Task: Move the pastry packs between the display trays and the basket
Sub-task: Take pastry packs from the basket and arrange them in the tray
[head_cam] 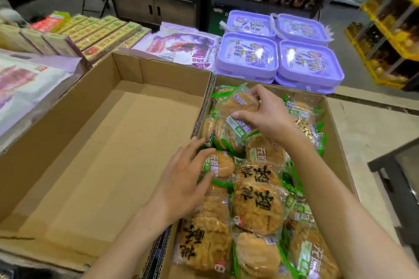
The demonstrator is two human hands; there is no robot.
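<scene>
Hands work the right tray (335,142): right hand (269,115) pinches a far pastry pack (235,104), left hand (181,179) spread over nearer pack (221,164).

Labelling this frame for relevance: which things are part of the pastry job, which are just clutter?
Job:
- pastry packs in the right cardboard tray
- left cardboard tray, nothing in it
- right hand gripping a pack
- left hand on the packs

Clutter:
- purple tubs
- yellow-green boxes
- pale bags

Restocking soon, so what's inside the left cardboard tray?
The left cardboard tray shows only its bare cardboard floor. The left hand and forearm cover its near right corner.
</scene>
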